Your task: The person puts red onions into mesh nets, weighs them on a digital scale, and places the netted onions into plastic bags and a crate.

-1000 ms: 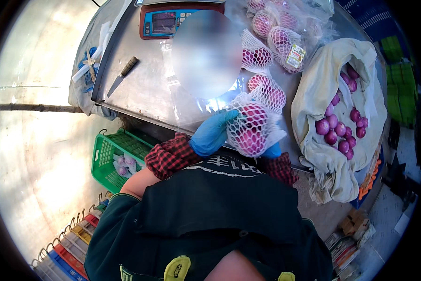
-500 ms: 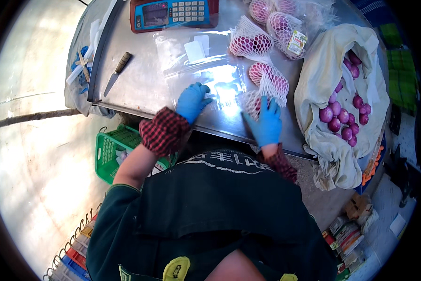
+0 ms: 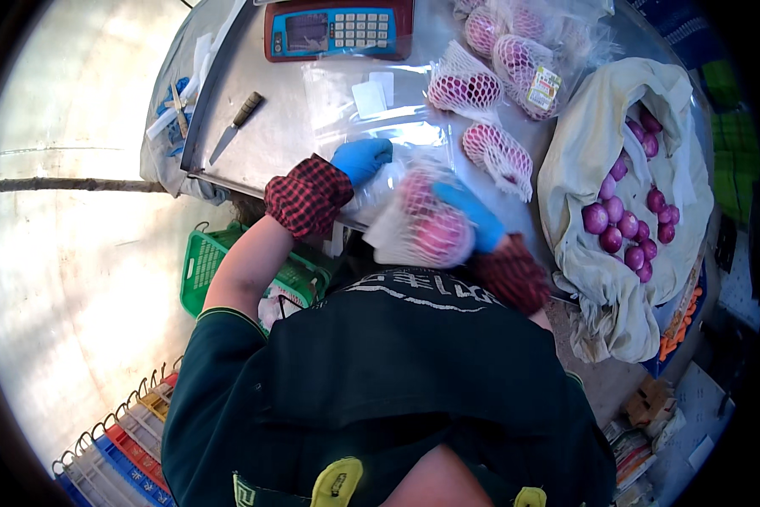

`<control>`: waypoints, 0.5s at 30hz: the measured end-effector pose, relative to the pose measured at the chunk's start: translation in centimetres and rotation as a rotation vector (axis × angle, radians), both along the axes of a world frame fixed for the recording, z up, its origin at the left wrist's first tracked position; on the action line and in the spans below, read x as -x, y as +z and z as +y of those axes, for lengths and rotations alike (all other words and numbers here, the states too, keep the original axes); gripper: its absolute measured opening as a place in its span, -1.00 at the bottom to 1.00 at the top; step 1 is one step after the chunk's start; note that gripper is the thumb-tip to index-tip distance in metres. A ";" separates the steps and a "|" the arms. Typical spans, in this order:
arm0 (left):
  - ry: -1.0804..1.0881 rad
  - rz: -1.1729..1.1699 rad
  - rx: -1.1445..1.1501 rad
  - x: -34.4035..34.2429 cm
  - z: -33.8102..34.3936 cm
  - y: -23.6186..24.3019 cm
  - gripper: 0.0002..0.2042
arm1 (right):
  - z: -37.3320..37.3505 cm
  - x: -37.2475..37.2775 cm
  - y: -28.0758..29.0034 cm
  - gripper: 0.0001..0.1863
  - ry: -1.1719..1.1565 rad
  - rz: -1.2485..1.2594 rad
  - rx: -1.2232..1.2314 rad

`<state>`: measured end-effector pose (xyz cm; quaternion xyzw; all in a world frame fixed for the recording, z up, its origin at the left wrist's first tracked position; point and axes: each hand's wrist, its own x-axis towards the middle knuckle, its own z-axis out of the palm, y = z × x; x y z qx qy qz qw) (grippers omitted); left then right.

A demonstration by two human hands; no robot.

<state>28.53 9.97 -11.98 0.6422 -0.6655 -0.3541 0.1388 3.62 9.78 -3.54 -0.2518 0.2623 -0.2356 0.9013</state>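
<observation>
My left hand point(image 3: 363, 159), in a blue glove, is closed at the near edge of a clear plastic bag point(image 3: 329, 101) lying on the metal table. My right hand point(image 3: 475, 215), gloved too and blurred by motion, grips a white-netted pack of red onions point(image 3: 439, 237). This pack hangs over the table's front edge, close against my body, at the mouth of the bag. Two more netted onion packs, one pack point(image 3: 498, 154) and another pack point(image 3: 464, 87), lie right of the bag.
A blue-and-red scale point(image 3: 342, 30) stands at the back. A knife point(image 3: 238, 125) lies on the left. Bagged onion packs point(image 3: 524, 63) sit at the back right. Loose red onions point(image 3: 612, 211) fill a cloth sack point(image 3: 557, 177). Below stands a green crate point(image 3: 202, 266).
My right hand has lifted the nearest netted pack off the table and swung it left toward my left hand. My left hand has closed on the bag's edge. The view has shifted slightly.
</observation>
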 end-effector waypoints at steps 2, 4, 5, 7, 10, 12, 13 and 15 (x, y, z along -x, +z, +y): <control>0.075 0.044 0.052 -0.5 -0.1 0.4 -0.79 | -0.4 -3.4 -3.1 -0.36 0.064 0.139 0.193; 0.348 0.503 -0.203 -1.2 -0.5 2.5 -0.82 | -1.6 -6.3 -7.1 -0.31 0.093 0.426 0.596; 0.384 0.659 -0.253 -2.0 -0.8 3.0 -0.83 | -2.2 -6.7 -7.1 -0.27 0.101 0.603 0.696; 0.281 0.856 -0.326 -0.4 -0.3 8.8 -0.83 | -2.5 -6.7 -8.3 -0.25 0.031 0.629 0.601; -0.167 0.592 0.038 1.0 1.2 6.9 -0.79 | -1.5 -7.1 -9.0 -0.26 0.326 0.952 0.869; -0.595 0.001 0.371 1.6 3.0 6.0 -0.81 | -1.1 -8.1 -5.1 -0.33 0.499 1.032 1.147; -0.578 -0.024 0.430 1.3 3.1 7.1 -0.82 | -1.6 -8.3 -4.8 -0.40 0.365 0.879 0.872; -0.533 -0.070 0.543 0.5 3.3 9.3 -0.82 | -2.6 -8.1 -4.2 -0.54 0.098 0.554 0.333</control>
